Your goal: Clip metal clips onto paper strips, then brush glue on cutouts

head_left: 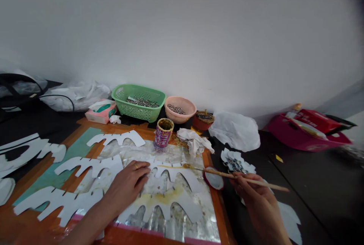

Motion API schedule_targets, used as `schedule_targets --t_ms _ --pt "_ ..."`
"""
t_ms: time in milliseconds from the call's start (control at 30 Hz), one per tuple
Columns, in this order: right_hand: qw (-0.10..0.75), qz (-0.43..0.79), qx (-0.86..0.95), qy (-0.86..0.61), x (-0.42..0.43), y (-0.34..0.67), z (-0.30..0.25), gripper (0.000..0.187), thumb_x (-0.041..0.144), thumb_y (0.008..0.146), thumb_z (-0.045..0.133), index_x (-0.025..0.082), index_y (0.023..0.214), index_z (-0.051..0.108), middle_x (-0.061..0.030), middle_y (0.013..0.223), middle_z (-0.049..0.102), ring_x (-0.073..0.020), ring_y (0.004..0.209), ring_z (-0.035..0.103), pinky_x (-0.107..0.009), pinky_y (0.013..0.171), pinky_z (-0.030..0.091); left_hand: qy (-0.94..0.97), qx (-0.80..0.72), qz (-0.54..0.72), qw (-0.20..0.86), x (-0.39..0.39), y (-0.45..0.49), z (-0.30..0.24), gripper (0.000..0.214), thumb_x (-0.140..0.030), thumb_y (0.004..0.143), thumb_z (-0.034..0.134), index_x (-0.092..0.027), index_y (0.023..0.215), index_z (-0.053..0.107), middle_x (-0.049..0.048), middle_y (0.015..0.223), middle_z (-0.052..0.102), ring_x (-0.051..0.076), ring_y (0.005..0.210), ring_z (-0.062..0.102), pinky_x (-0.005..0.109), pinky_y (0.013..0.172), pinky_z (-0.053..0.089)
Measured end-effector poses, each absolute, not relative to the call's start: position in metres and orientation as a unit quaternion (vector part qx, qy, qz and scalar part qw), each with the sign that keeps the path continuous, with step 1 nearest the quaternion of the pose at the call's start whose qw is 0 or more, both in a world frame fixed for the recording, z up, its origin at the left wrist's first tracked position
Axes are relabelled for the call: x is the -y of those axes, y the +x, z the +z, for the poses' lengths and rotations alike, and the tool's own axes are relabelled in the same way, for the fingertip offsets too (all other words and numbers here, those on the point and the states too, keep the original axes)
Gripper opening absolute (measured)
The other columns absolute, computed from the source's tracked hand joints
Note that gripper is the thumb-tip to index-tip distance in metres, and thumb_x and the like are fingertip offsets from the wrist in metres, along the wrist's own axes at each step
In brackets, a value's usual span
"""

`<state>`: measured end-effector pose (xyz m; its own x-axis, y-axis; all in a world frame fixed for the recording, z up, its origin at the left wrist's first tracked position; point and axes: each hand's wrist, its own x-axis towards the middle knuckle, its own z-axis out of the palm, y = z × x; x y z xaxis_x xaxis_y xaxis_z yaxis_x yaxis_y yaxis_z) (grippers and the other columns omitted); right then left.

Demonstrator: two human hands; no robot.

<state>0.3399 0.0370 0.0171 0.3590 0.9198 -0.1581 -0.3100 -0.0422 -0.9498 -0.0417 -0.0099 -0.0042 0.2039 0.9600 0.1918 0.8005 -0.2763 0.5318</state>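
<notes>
My right hand (pixel 257 195) pinches the long wooden handle of a brush (pixel 218 173). Its bristle end touches the upper edge of a white cut-out piece (pixel 187 178), where a yellowish streak of glue shows. On the left end of that same piece lies my left hand (pixel 132 178), fingers stretched out and pressing down, a ring on one of them. Nearer to me, another white cut-out piece (pixel 182 203) bears a wide yellow smear. A purple glue can (pixel 163 135) with a crusted rim stands behind the pieces.
More white cut-outs (pixel 91 165) lie to the left. Along the wall are a tissue box (pixel 101 113), a green basket (pixel 139 102) and a pink bowl (pixel 180 109) holding metal bits, and a plastic bag (pixel 234 129). A small round dish (pixel 214 178) sits beside my right hand; a magenta basket (pixel 307 133) stands far right.
</notes>
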Motion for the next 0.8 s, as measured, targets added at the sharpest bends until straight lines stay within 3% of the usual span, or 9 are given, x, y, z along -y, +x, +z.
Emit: schedule_targets --t_ms 167,467,800 --pt "0.635 0.477 0.305 -0.525 -0.036 0.338 0.023 0.049 0.030 0.044 0.102 0.021 0.076 0.066 0.0004 0.082 0.077 -0.0144 0.075 0.073 -0.015 0.070 0.063 0.755 -0.584 0.249 0.164 0.010 -0.042 -0.005 0.025 -0.020 0.095 0.053 -0.024 0.111 0.073 0.0055 0.123 0.071 0.024 0.115 0.065 0.043 0.099 0.056" --pt "0.622 0.414 0.399 -0.532 -0.029 0.339 0.037 0.043 0.034 0.054 0.098 0.021 0.075 0.063 -0.0019 0.085 0.078 -0.0156 0.084 0.074 -0.015 0.075 0.060 0.760 -0.584 0.234 0.165 0.009 -0.042 -0.002 0.026 -0.020 0.096 0.052 -0.022 0.113 0.073 0.0071 0.124 0.071 0.025 0.116 0.064 0.045 0.100 0.055" --pt "0.643 0.315 0.468 -0.518 -0.011 0.353 0.073 0.040 0.035 0.053 0.096 0.024 0.070 0.062 -0.0038 0.090 0.076 -0.0247 0.092 0.074 -0.032 0.085 0.061 0.759 -0.579 0.251 0.159 0.010 -0.041 -0.002 0.026 -0.018 0.094 0.052 -0.023 0.108 0.073 0.0063 0.122 0.072 0.024 0.113 0.065 0.041 0.098 0.055"
